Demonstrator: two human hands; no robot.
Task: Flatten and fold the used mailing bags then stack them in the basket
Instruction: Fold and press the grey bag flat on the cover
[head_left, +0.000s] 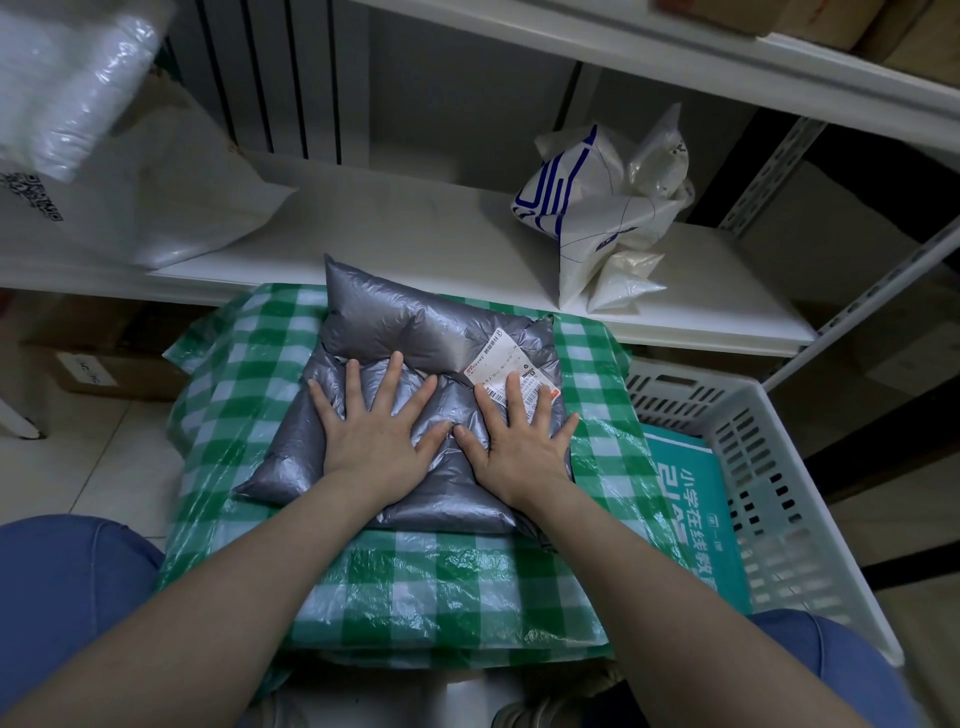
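Left hand (371, 447), right hand (519, 452) press grey bag (395, 322) | barcode label (498, 369) | teal bag (696, 499) 小学在线

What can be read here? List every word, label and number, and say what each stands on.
"小学在线教": white print on the teal bag in the basket; the rest is cut off.
Label on the grey bag: barcode and print, too small to read.
White bag at far left: QR code and black print, blurred.
Crumpled bag: blue marks, not readable.
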